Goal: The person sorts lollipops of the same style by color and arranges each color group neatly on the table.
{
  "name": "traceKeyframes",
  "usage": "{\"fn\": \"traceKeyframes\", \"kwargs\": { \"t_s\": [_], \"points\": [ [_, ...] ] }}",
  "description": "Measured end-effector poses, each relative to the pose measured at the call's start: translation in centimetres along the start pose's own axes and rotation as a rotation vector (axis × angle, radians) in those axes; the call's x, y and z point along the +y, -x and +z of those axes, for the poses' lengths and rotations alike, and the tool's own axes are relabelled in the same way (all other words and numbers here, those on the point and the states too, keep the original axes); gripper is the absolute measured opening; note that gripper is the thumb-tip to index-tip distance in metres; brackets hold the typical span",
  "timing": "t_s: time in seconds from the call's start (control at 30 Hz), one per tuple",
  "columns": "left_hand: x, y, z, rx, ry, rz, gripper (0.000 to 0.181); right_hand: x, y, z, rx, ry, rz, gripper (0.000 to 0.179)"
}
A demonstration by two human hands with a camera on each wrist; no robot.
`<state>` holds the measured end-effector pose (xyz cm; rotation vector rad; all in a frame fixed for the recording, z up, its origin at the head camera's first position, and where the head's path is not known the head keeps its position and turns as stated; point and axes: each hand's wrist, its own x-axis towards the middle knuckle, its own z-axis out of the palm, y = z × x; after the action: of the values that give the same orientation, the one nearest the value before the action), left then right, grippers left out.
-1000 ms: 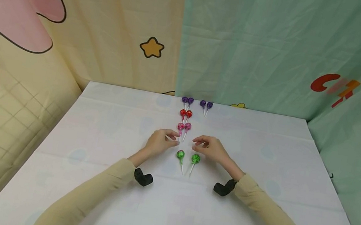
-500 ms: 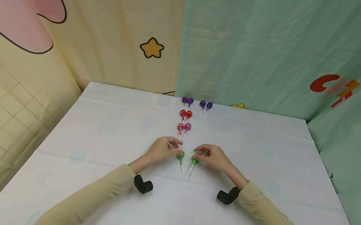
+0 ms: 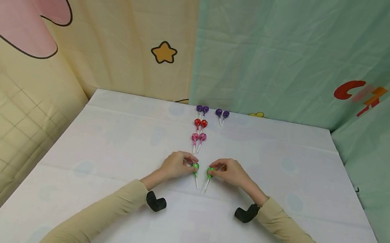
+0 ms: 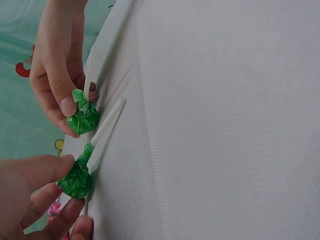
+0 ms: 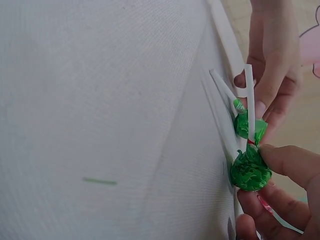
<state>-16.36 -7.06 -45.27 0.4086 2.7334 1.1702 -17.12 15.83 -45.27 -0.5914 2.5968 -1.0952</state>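
Two green-wrapped lollipops lie close together near the middle of the white table, their white sticks toward me. My left hand (image 3: 178, 165) pinches the left green lollipop (image 4: 76, 179) by its wrapped head, thumb on one side and fingers on the other. My right hand (image 3: 230, 172) does the same with the right green lollipop (image 5: 251, 170). Just beyond my hands are two pink lollipops (image 3: 202, 137), side by side. Behind those come two red lollipops (image 3: 204, 123), then a purple pair (image 3: 205, 109) at the far edge.
Another purple pair (image 3: 226, 114) lies to the right of the column at the table's back. The white table (image 3: 110, 134) ends against patterned curtains (image 3: 285, 51) behind it. Black wrist mounts (image 3: 156, 202) stick inward from both sleeves.
Both hands have come down toward me from beside the pink lollipops to the green ones. Each thumb and fingers have closed on a green head. The other lollipops have stayed put.
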Motion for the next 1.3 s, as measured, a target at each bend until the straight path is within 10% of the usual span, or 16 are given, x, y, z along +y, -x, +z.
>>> {"fn": "traceKeyframes", "kwargs": {
  "t_s": [0.83,1.3],
  "points": [
    [-0.6,-1.1,-1.7,0.133,0.056,-0.021,0.019,-0.5,-3.3,0.3,0.143,-0.013,0.049,0.027],
    [-0.6,-1.1,-0.2,0.039,0.06,-0.023,0.026,-0.5,-4.2,1.2,0.12,-0.032,-0.007,0.026]
  ]
}}
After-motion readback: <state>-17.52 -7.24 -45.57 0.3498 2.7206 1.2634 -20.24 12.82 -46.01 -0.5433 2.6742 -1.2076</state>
